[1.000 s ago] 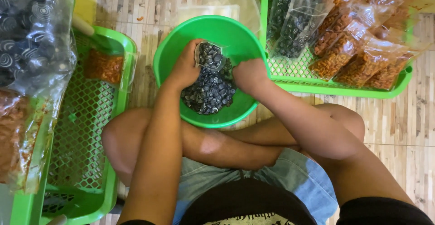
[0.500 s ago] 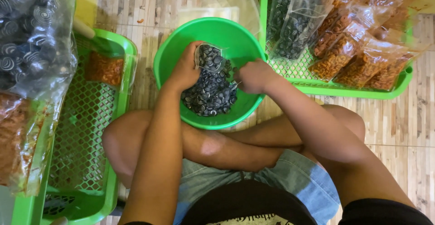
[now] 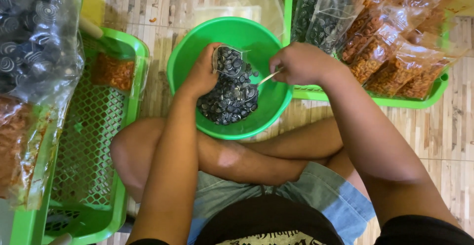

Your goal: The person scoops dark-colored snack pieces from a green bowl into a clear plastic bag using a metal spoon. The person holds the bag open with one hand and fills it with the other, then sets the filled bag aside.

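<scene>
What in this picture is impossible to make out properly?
- Head view: the spoon bowl, buried in the dark sweets.
- The small bag, partly covered by the left hand.
- The right hand hides the spoon's handle.
- The left basket, cut off by the edge.

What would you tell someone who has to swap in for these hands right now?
Left hand: holds a small clear plastic bag open over the round green plastic bowl.
Right hand: grips a thin metal spoon pointing at the bag.
Dark round spiral-patterned snacks lie piled in the bowl; some are already in the bag.
Filled bags sit in the green mesh tray to the right.
Left: the bowl's pile.
</scene>
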